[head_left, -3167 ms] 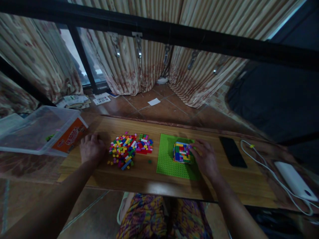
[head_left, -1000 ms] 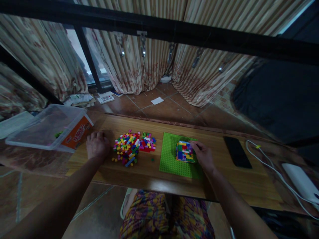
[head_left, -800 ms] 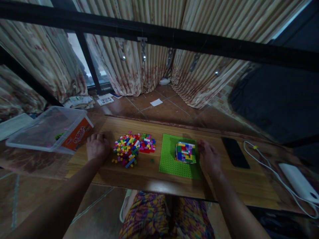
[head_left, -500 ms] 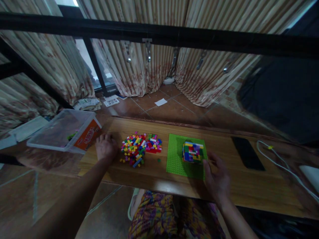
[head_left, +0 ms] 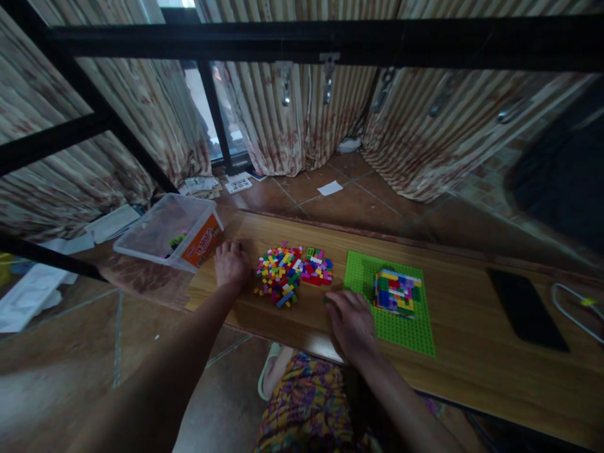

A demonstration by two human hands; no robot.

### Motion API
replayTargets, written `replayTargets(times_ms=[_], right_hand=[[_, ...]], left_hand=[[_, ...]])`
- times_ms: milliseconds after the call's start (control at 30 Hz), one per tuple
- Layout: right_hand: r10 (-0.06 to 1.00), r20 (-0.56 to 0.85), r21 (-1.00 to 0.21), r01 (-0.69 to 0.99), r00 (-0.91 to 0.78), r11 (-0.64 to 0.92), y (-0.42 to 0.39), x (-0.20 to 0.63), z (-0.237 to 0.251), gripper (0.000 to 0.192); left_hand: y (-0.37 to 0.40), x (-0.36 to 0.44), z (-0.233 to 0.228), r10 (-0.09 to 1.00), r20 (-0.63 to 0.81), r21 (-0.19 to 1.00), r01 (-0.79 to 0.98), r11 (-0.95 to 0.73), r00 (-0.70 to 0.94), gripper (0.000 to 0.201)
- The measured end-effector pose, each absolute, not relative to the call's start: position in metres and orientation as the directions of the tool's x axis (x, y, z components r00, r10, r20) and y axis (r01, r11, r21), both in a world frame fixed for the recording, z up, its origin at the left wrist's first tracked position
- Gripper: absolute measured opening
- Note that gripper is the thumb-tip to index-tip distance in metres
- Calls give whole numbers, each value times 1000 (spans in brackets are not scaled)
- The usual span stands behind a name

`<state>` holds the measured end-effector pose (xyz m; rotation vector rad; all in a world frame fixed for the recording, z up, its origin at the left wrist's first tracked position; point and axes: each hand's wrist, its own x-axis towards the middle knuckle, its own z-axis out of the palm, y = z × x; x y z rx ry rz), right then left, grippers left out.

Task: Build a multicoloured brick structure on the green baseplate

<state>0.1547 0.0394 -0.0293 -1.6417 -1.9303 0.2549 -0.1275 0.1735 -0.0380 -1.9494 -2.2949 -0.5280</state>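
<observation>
My left hand (head_left: 231,264) rests on the wooden board at the left of the brick pile, fingers loosely bent and palm down, with nothing visible in it. A heap of small multicoloured building bricks (head_left: 280,274) lies beside it. My right hand (head_left: 353,321) is at the left edge of the green baseplate (head_left: 401,333). Its fingertips are closed at a small green brick (head_left: 326,300), which they mostly hide. On the baseplate sits a block built of multicoloured bricks (head_left: 397,292), just right of my right hand.
A clear plastic box (head_left: 163,236) with an orange label stands at the left end of the wooden board (head_left: 472,327). A black phone-like slab (head_left: 526,308) and a white cable (head_left: 573,314) lie to the right. A dark metal bar (head_left: 302,41) crosses above.
My right hand has moved left, from the right side of the baseplate to the small green brick. My left hand stays beside the pile. The view has turned left.
</observation>
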Motion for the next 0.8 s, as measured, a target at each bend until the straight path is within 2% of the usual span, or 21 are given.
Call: replayTargets(times_ms=[233, 433, 533, 633, 800], right_hand=[[933, 336, -417, 868, -128, 269, 49, 151, -40, 19], [888, 436, -365, 873, -146, 323, 64, 135, -44, 20], [876, 455, -400, 841, -162, 363, 63, 121, -42, 21], [891, 411, -448, 808, -194, 383, 58, 106, -43, 21], [924, 349, -457, 832, -157, 314, 56, 90, -46, 15]], left_hand=[[173, -126, -39, 941, 280, 227, 965, 130, -192, 34], [172, -125, -39, 937, 279, 188, 969, 163, -212, 32], [171, -124, -39, 936, 280, 189, 968, 163, -213, 32], [171, -124, -39, 936, 279, 200, 966, 161, -214, 33], [173, -127, -41, 933, 307, 195, 972, 130, -186, 35]])
